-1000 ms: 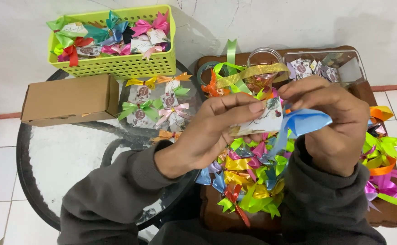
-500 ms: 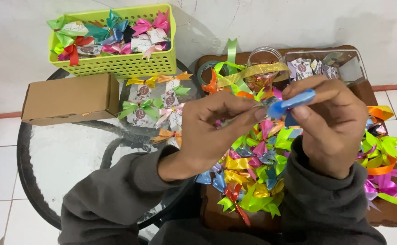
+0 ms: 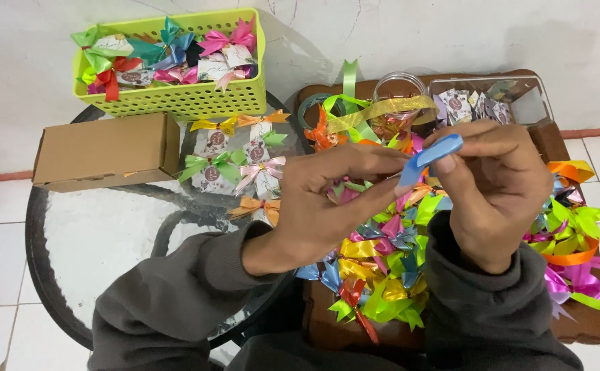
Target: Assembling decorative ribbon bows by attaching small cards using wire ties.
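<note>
Both hands meet above the middle of the scene, sharing one strip of blue ribbon [image 3: 429, 152]. The right hand [image 3: 495, 185] pinches the ribbon's folded upper end between thumb and forefinger, the other fingers curled in; the left hand [image 3: 334, 203] closes its fingertips on the lower end, where a small packet may be hidden behind the fingers, though this cannot be told for certain. The ribbon appears thin, light and glossy, so it is likely slippery and springy: it should hold a fold only while pinched, and the safest hold is right at the fold, not along the free tail. Below the hands lies a heap of coloured ribbon bows [image 3: 382, 275] on a brown tray [image 3: 588, 326]. A clear jar [image 3: 397, 86] and a clear plastic box [image 3: 520, 96] stand at the tray's far side. On the round glass table [image 3: 108, 233] rest a cardboard box [image 3: 104, 150], finished bow-tied packets [image 3: 235, 165] and a green basket [image 3: 183, 99] holding more.
</note>
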